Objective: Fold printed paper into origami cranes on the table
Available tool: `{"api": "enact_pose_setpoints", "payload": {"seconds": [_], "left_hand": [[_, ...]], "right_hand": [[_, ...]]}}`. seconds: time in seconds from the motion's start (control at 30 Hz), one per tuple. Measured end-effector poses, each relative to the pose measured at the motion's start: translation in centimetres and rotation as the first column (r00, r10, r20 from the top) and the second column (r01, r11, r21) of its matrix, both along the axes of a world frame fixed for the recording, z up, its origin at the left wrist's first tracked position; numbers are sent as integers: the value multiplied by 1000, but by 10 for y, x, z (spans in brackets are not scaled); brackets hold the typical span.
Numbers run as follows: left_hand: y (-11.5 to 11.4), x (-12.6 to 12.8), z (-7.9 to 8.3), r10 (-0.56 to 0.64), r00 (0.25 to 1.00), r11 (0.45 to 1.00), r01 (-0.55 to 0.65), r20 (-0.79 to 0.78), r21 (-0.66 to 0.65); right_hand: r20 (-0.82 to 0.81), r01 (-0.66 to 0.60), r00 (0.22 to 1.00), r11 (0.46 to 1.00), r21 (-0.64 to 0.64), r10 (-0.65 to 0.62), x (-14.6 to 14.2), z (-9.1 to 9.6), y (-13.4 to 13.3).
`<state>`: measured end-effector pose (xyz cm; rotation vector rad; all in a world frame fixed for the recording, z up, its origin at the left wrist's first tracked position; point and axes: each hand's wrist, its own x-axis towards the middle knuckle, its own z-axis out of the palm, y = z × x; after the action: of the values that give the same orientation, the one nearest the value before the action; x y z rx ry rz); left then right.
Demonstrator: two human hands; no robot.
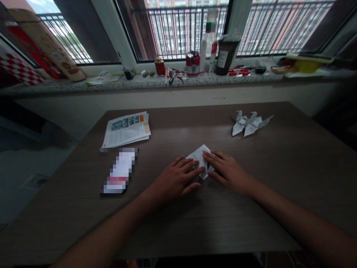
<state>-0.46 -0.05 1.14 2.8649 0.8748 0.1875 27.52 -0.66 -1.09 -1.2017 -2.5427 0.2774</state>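
A folded piece of printed paper (201,152), roughly diamond-shaped, lies on the wooden table (167,230) in front of me. My left hand (180,175) rests on its left side, fingers stretched out and the thumb apart, near the lower corner. From the other side my right hand (227,169) lays extended fingers on the paper's right part, covering much of that edge. Both palms face down. Farther back on the right stand folded paper cranes (251,123), close together with their wings spread.
Printed sheets (126,128) lie stacked at the table's back left, with a phone (119,171) in front of them. Behind the table, a granite windowsill (111,85) holds a red can (193,64), a glass bottle (206,52), a dark cup (225,56) and a yellow container (306,65).
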Motion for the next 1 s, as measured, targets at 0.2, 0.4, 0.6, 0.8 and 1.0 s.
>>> {"api": "enact_pose_setpoints", "payload": {"seconds": [0.2,0.4,0.6,0.8,1.0], "left_hand": [[7,-4,-2,96,995,995,-97,19,35],[9,-3,-3,146,985,988,-149,88,33],[13,-4,-5,112,987,993,-114,120,17],[15,-6,-10,95,981,994,-102,168,33],[11,-5,-6,95,982,993,-106,164,59]], "right_hand": [[-161,-55,986,996,-73,43,11,9,8],[-168,-132,978,989,-60,121,9,12,8],[-156,-145,978,989,-13,141,9,8,11],[-139,-207,968,978,36,210,6,4,13],[-210,-186,956,977,106,205,2,3,13]]}}
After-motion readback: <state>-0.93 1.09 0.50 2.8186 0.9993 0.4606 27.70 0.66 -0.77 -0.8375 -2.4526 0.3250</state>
